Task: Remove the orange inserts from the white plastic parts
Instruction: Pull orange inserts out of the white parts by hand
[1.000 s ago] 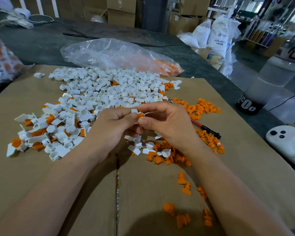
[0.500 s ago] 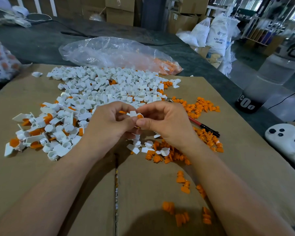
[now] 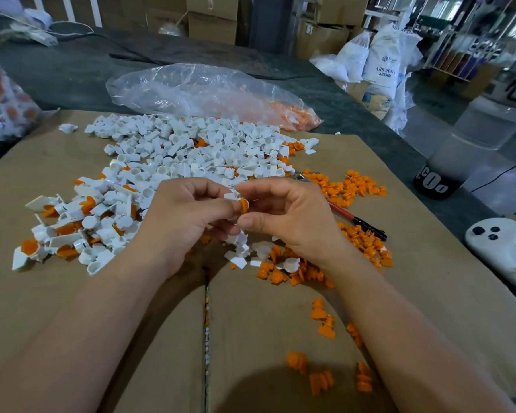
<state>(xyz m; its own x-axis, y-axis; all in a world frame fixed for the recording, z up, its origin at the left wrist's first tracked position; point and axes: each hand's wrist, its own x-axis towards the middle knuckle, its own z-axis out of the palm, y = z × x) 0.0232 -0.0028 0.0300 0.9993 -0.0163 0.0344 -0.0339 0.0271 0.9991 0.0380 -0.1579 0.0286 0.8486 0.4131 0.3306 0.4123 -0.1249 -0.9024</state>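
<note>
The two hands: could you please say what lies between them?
Head view: a white part with an orange insert, pinched by the left hand and right hand.

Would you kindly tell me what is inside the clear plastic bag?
Orange inserts show at the right end of the bag; glare and creases hide the rest.

Left hand [image 3: 188, 222]: hovering left of centre, back facing the camera, fingers curling inward, thumb and fingertips pinching a white part [image 3: 230, 196].
Right hand [image 3: 286, 216]: facing the left one, knuckles up, index finger arching over and thumb pressing from below, pinching an orange insert [image 3: 244, 205].
Fingertips of both hands: meeting at the middle.
Forearms: both bare, reaching in from the lower corners and converging, wrists bending slightly inward.
</note>
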